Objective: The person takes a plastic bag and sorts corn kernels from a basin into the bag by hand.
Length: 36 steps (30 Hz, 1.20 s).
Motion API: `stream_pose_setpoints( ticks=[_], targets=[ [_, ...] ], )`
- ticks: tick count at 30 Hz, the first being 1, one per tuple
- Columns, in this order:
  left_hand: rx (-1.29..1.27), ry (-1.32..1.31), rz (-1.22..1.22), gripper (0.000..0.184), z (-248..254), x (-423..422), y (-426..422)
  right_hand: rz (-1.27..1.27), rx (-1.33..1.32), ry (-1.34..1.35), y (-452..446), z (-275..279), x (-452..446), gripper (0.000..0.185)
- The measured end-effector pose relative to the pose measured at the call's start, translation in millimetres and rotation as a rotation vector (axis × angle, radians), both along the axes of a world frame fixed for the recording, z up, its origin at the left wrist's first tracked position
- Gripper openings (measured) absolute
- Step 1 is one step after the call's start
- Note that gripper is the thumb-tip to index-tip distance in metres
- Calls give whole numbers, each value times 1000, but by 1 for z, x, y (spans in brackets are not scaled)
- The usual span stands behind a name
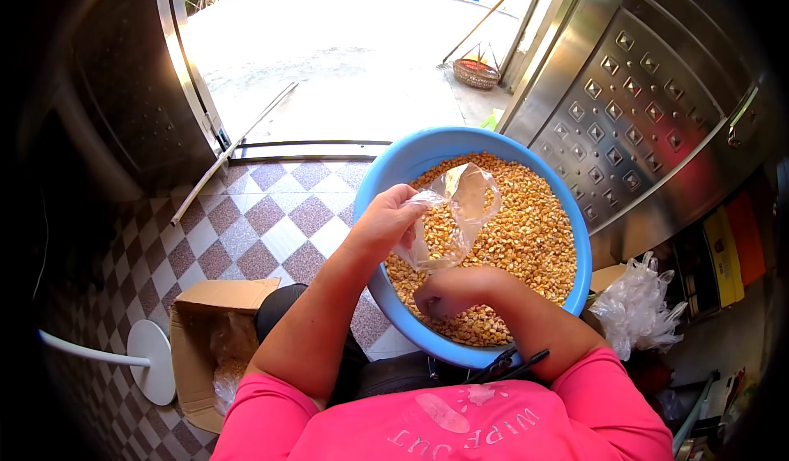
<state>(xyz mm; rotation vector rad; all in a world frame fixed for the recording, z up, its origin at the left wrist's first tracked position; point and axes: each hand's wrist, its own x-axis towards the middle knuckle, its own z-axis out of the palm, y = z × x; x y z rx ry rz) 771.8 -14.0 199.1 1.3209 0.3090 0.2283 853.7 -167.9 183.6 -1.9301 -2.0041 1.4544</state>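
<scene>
A large blue basin [582, 239] full of yellow corn kernels [530, 235] stands in front of me. Over the corn, my left hand [390, 217] pinches the edge of a clear plastic bag [470, 202], whose mouth gapes toward the far side. Kernels show through or inside the bag; I cannot tell which. My right hand [448, 293] is bent down at the near left part of the corn, just below the bag. Its fingers are turned away and blurred, so what they hold is hidden.
On the left floor sits an open cardboard box [191, 362] with plastic bags inside, near a white round stand base [151, 362]. Crumpled clear bags [637, 305] lie right of the basin. A pole [234, 153] leans by the doorway; a wicker basket [477, 73] stands outside.
</scene>
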Motion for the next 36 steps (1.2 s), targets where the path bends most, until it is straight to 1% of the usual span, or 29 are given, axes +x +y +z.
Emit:
stream_pose_setpoints(
  ticks=[1,2,4,5,6,8,9,10,12,13,14,16,17,18,20,21,23,24,26,27,29,30,32,34,36],
  targets=[
    [-4,-3,1,17,0,0,0,-14,57,69,-1,2,3,18],
    [-8,-7,2,17,-1,1,0,-14,57,69,-2,7,7,18],
    [0,-5,6,17,0,0,0,-192,-12,215,-2,31,11,12],
    [8,-3,9,17,0,0,0,-268,-4,321,-5,34,16,11],
    [8,-3,10,17,0,0,0,-268,-4,320,-6,36,20,11],
    [7,-12,10,18,-1,1,0,-485,33,499,-6,41,28,11],
    [7,-13,11,18,0,0,0,-575,90,542,-6,41,32,13],
    [13,-11,8,18,1,0,0,-574,90,541,-5,39,33,13],
    [20,-10,5,18,0,0,0,-955,329,717,-2,33,34,18],
    [8,-12,17,18,-1,1,-1,-959,323,845,-2,25,42,26],
    [-4,-13,29,18,-2,2,-1,-960,324,844,-1,21,44,26],
    [-3,-17,27,18,-4,3,0,-1080,520,1045,2,16,44,34],
    [-3,-21,26,18,-5,3,0,-1046,500,1039,1,16,48,41],
    [-3,-22,26,18,-4,2,0,-1045,500,1038,1,14,49,41],
    [-7,-4,21,18,-1,1,0,-1062,560,907,2,11,50,45],
    [-7,-5,21,18,-1,1,0,-1062,560,906,2,9,51,45],
    [-14,-18,12,17,-1,1,0,-1012,649,668,1,8,54,46],
    [-14,-20,13,17,-1,1,0,-1010,648,667,1,10,53,46],
    [-2,-7,15,17,-1,0,0,-993,612,713,0,18,51,38],
    [-3,-7,17,17,-1,0,0,-993,610,713,-3,22,51,38],
    [5,-1,20,17,-1,1,0,-783,353,760,-9,35,50,27],
    [4,-1,23,17,-2,1,0,-694,293,690,-9,43,42,21],
    [30,-11,19,17,-4,2,1,-506,49,587,-9,47,32,20],
    [20,-9,19,17,-3,1,1,-378,-28,309,-6,45,15,23],
    [11,-5,15,17,-2,1,0,-31,377,17,-6,15,12,30]
  ],
)
